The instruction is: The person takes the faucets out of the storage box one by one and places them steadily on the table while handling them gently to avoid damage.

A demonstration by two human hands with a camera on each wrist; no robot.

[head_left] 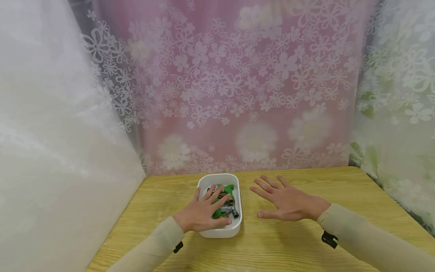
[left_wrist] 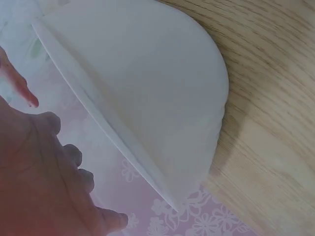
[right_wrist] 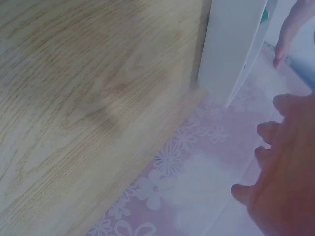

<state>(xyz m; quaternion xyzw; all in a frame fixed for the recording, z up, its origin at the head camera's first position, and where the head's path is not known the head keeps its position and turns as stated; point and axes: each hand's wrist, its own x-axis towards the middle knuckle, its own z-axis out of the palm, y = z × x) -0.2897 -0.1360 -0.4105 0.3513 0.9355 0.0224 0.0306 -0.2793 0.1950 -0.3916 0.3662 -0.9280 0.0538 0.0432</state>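
My left hand [head_left: 201,214] hovers over a white rectangular container [head_left: 222,233], its fingers spread and holding nothing. Inside lie green pieces [head_left: 229,187], a grey metal piece like a pipe fitting [head_left: 228,209] and a brass-coloured piece [head_left: 231,201]. The hand covers part of these contents. To the right of the container, above the table, is my right hand [head_left: 289,203], palm down with spread fingers and nothing in them. In the left wrist view the container's outer wall [left_wrist: 142,78] stands beside the left hand [left_wrist: 39,172]; its contents are hidden there.
The container stands on a wood-grain table [head_left: 272,245], left of its middle. A pink floral curtain [head_left: 238,94] hangs along the far edge. Pale sheeting [head_left: 51,132] borders the left side, and another floral curtain [head_left: 401,113] the right.
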